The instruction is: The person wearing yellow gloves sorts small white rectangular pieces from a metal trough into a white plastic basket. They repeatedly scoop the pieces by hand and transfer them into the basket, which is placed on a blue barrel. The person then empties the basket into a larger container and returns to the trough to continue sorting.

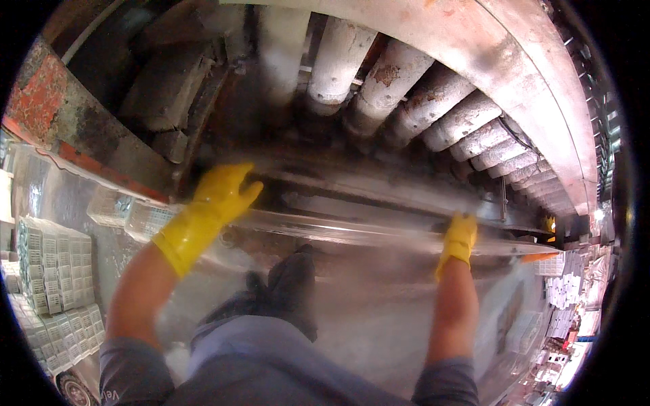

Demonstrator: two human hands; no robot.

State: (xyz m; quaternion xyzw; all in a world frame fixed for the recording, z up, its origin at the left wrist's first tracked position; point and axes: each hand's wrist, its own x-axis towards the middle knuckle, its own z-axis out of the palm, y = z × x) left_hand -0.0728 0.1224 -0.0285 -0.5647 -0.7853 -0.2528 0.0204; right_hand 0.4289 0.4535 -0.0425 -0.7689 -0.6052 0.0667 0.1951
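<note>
Both my hands wear yellow rubber gloves. At the left, my left hand (222, 193) reaches over a long, wet, shiny ledge (338, 229), thumb apart from the fingers; nothing shows in its grasp. Further right, my right hand (460, 238) is at the same ledge, its fingers pointing away from me. Blur and mist hide its fingertips, so I cannot tell whether it grips the ledge. Behind the ledge runs a long, dark, blurred bar (352, 186) between the two hands.
A row of thick, crusted rollers (389, 84) lies beyond, under a pale curved beam (514, 61). Stacked white plastic crates (57, 264) stand at left. A rusty frame (88, 122) flanks the machine. Another yellow glove (550, 224) shows far right. Wet floor (379, 325) lies below.
</note>
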